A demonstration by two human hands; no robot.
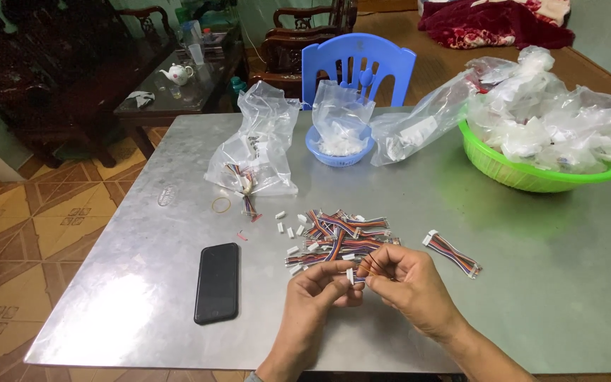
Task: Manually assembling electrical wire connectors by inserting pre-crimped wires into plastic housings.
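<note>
Near the metal table's front edge, left hand and right hand pinch a small white plastic connector. Far right corner: round green plastic basket heaped with clear bags; round blue plastic bowl holds a bag of white parts.

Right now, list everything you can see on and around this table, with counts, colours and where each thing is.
table: one, grey metal, fills the view
phone: one, black, left of hands
wire bundles: a pile, multicoloured, table centre
single wire bundle: one, multicoloured, right of pile
white connectors: several, loose, left of pile
rubber band: one, yellowish, near clear bag
clear bag: one, holds wires
blue bowl: one, bag inside
green basket: one, full of bags
blue chair: one, behind table
teapot: one, white, side table
left hand; right hand: pinching a small connector with wires
</note>
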